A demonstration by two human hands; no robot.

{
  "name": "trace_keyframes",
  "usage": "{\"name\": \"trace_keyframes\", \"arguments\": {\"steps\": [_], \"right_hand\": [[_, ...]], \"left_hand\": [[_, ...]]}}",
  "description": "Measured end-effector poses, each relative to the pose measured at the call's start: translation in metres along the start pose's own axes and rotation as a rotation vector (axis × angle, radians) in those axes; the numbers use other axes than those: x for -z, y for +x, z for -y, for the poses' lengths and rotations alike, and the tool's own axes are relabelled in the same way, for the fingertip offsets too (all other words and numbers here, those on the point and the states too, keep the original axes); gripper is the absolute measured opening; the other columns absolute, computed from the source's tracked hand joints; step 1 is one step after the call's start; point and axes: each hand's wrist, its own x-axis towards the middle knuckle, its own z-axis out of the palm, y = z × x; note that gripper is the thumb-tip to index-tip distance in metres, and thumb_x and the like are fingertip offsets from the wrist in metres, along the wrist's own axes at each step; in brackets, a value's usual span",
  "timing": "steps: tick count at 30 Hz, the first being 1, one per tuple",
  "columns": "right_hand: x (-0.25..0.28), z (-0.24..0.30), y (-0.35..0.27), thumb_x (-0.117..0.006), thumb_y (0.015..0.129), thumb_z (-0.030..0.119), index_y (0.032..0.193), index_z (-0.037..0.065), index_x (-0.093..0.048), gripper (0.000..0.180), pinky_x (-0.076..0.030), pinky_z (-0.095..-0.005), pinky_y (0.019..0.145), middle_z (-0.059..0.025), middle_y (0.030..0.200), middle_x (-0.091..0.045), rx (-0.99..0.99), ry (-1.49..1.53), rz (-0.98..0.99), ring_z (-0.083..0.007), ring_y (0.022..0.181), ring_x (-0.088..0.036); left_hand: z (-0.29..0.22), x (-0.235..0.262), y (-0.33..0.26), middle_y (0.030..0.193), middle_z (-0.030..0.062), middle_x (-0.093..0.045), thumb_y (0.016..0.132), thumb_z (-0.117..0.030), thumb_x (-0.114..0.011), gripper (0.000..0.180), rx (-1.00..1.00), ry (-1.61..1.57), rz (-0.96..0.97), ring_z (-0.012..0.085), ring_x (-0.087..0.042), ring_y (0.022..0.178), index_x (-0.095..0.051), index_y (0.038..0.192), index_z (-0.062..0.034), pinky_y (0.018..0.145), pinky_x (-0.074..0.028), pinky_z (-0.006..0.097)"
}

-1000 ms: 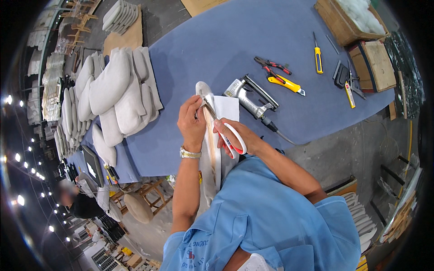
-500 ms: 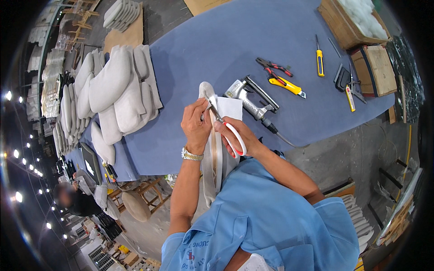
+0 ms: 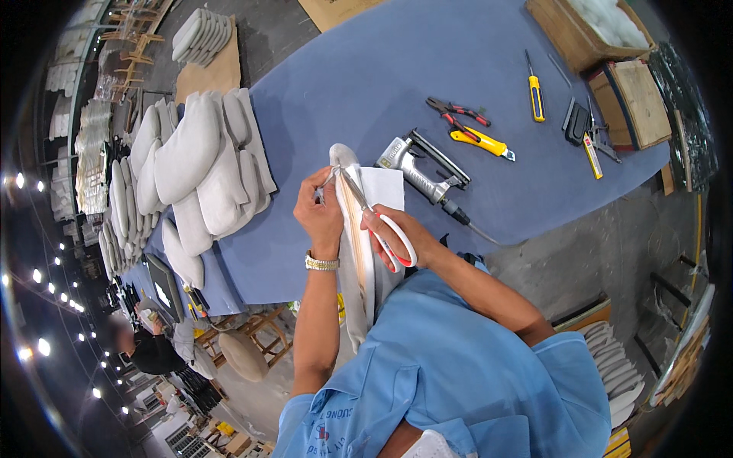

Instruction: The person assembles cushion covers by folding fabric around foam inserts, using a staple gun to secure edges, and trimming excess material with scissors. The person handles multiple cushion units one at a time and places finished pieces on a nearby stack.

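Note:
A long, narrow, grey upholstered pad (image 3: pixel 343 155) stands edge-on in front of me, reaching from my shirt to the blue table; its side shows a wood-coloured strip. My left hand (image 3: pixel 319 212), with a watch on the wrist, pinches the fabric edge near the pad's far end. In my right hand (image 3: pixel 393 229) is a pair of scissors (image 3: pixel 407 242) with white and red handles. Their blades point away to the left, the tips right beside my left fingertips at the fabric. Whether the blades are cutting is too small to tell. A white sheet (image 3: pixel 388 185) lies beside the pad.
On the blue table (image 3: pixel 328 84) lie a staple gun (image 3: pixel 416 169) with its hose, pliers (image 3: pixel 458 113), a yellow utility knife (image 3: pixel 485 143) and a screwdriver (image 3: pixel 537 99). Grey pads (image 3: pixel 187 164) are heaped at left. Boxes (image 3: pixel 630 99) stand far right. A person (image 3: pixel 156 351) is at lower left.
The scissor tips have shifted left across the pad, toward my left fingertips. My left hand has moved slightly left, still pinching the fabric. The whole view has turned a little.

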Motion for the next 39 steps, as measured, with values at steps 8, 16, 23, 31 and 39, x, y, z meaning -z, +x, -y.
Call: {"name": "trace_keyframes", "arguments": {"steps": [8,16,23,31,39], "right_hand": [[0.0,0.001,0.007,-0.047,0.105,0.06,0.104,0.002,-0.06,0.059,-0.044,-0.0287,0.038,-0.0048,0.068,-0.055,-0.009,0.046,0.029,-0.012,0.046,-0.056],[0.0,0.001,0.009,-0.05,0.105,0.058,0.102,0.0,-0.059,0.059,-0.041,-0.0291,0.034,-0.0048,0.065,-0.054,0.066,0.165,0.054,-0.0124,0.039,-0.05],[-0.002,0.002,0.01,-0.056,0.105,0.05,0.091,0.001,-0.057,0.05,-0.038,-0.0284,0.031,-0.0024,0.058,-0.05,0.088,0.117,-0.007,-0.0111,0.037,-0.048],[-0.001,-0.008,0.011,-0.058,0.104,0.048,0.085,0.006,-0.054,0.046,-0.039,-0.0264,0.032,-0.0014,0.059,-0.05,0.076,0.026,-0.067,-0.0101,0.038,-0.049],[0.056,-0.013,-0.024,-0.072,0.096,0.047,0.117,0.007,-0.068,0.046,-0.055,-0.0296,0.062,-0.0077,0.083,-0.069,0.145,-0.288,-0.106,-0.0147,0.068,-0.066]], "left_hand": [[-0.006,0.002,-0.006,0.109,0.0119,-0.077,0.092,0.001,-0.067,0.012,-0.02,0.028,0.013,0.0218,-0.074,0.097,-0.071,0.103,-0.001,0.08,-0.057,0.032],[-0.007,0.005,-0.01,0.108,0.0126,-0.075,0.083,0.006,-0.07,0.019,-0.191,0.159,0.045,0.0279,-0.072,0.096,-0.072,0.1,-0.0032,0.082,-0.058,0.036],[-0.009,-0.002,-0.012,0.109,0.0105,-0.075,0.084,0.004,-0.07,0.018,-0.246,0.245,0.044,0.0284,-0.072,0.097,-0.072,0.101,-0.0036,0.082,-0.058,0.037],[-0.011,-0.009,-0.017,0.109,0.0112,-0.075,0.086,0.005,-0.067,0.019,-0.261,0.233,0.006,0.0294,-0.072,0.097,-0.07,0.103,-0.0043,0.078,-0.059,0.037],[-0.016,-0.017,0.006,0.103,0.0079,-0.075,0.084,-0.003,-0.069,0.017,-0.227,0.305,-0.011,0.0274,-0.073,0.092,-0.069,0.101,-0.0074,0.072,-0.059,0.036]]}}
